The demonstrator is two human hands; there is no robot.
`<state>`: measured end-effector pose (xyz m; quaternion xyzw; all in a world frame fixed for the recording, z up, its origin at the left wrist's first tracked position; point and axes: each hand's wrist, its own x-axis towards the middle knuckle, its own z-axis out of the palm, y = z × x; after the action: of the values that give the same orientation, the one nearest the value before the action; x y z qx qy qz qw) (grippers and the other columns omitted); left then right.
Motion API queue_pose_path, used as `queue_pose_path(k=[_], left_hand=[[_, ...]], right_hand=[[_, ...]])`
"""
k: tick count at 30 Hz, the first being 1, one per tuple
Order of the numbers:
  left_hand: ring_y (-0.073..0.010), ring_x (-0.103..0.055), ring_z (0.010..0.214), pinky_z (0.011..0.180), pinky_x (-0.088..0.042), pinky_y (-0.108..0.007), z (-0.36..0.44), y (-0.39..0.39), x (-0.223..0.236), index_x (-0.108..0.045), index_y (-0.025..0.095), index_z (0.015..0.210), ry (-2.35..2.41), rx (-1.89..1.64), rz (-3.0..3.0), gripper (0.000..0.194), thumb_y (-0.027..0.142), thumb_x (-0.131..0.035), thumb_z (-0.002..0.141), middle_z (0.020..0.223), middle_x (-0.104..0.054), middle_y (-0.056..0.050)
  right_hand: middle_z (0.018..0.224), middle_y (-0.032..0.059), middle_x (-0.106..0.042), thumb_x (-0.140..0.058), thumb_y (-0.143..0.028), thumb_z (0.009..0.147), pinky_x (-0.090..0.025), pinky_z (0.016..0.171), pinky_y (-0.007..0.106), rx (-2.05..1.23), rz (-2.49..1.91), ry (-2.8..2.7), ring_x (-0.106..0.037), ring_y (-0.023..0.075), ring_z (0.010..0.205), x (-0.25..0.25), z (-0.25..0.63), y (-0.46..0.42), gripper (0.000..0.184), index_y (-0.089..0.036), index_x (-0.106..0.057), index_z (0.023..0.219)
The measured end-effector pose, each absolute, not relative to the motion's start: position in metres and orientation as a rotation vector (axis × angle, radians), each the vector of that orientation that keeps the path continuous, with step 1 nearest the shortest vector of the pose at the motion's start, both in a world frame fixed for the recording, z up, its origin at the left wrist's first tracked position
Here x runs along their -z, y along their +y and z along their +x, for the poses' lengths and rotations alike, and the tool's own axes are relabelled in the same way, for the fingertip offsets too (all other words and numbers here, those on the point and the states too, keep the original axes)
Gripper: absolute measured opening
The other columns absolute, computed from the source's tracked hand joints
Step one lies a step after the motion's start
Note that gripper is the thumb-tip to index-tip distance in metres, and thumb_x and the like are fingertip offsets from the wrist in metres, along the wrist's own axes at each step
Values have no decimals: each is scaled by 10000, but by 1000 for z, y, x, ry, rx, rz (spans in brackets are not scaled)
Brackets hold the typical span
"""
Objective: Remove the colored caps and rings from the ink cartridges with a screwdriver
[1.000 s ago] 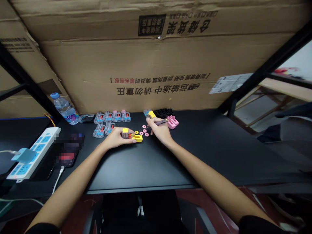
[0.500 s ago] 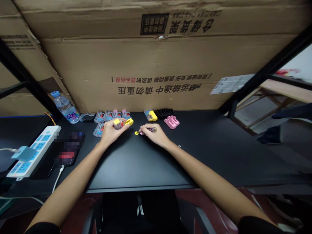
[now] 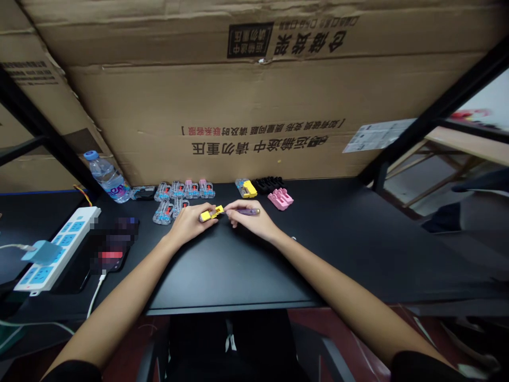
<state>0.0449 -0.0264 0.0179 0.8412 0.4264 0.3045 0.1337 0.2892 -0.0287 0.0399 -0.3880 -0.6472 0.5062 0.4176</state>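
Observation:
My left hand (image 3: 187, 224) pinches a small yellow-and-clear plastic device (image 3: 205, 216), its yellow end pointing right. My right hand (image 3: 257, 222) grips a slim, pen-like tool (image 3: 250, 211) with a purple see-through handle. The tool's thin tip meets the yellow end of the device, or comes very close; fingers partly cover the spot. Both hands are just above the black table (image 3: 234, 270). Just beyond my left hand lie several clear plastic devices (image 3: 163, 212) with red and blue parts inside.
At the back are a clear-and-yellow device (image 3: 246, 188), black plastic parts (image 3: 269, 184) and pink plastic parts (image 3: 280, 198). A water bottle (image 3: 107, 178), a power strip (image 3: 59, 249) and a phone (image 3: 115, 246) on a cable stand left. Cardboard (image 3: 254, 95) walls the back.
My left hand has lowered and turned the yellow device towards the tool. My right hand has raised the tool tip from the table to it. The small yellow disc no longer shows on the table.

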Motion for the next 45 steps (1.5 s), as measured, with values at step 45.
queue_pose_path(k=[45], left_hand=[[-171, -722, 755, 733, -596, -305, 46, -30, -41, -675, 226, 1046, 1404, -1389, 1919, 334, 480, -800, 870, 983, -787, -33]], right_hand=[[711, 55, -778, -721, -362, 858, -562, 670, 302, -999, -1107, -1871, -688, 188, 655, -16, 306, -12, 237, -176, -822, 751]])
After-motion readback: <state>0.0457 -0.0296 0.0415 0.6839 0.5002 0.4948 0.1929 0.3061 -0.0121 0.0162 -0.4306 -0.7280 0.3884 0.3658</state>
